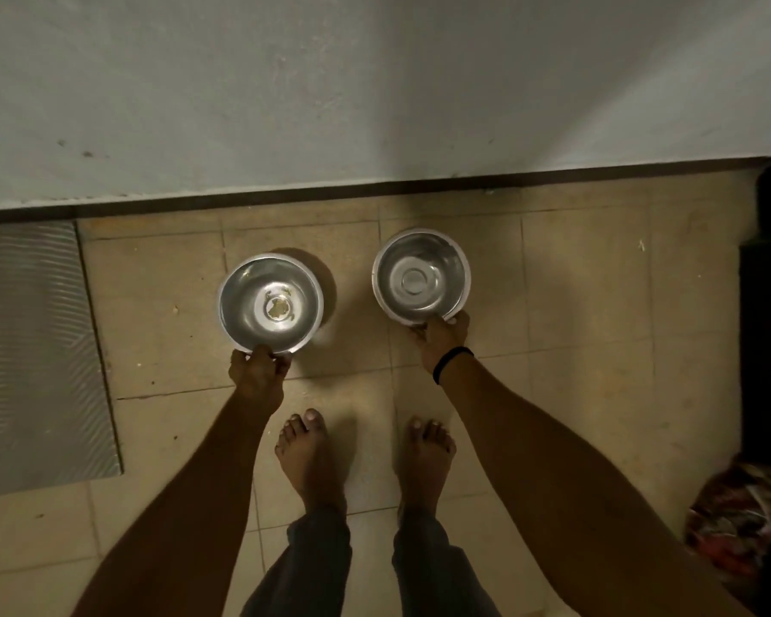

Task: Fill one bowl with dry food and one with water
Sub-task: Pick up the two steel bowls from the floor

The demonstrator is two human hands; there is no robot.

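Two steel bowls are over the beige tiled floor near the wall. The left bowl (270,302) has a small brownish residue at its bottom centre; my left hand (257,376) grips its near rim. The right bowl (420,276) looks clean inside, and my right hand (444,338), with a black band on the wrist, grips its near rim. The left bowl casts a shadow on the floor behind it, so it seems slightly raised; I cannot tell whether the right bowl touches the floor. No food or water shows in either bowl.
A pale wall (375,82) with a dark skirting strip runs across just beyond the bowls. A ribbed grey mat (32,349) lies on the floor at left. Dark objects (768,349) and a red patterned bag (735,523) stand at right. My bare feet (312,456) are just behind the bowls.
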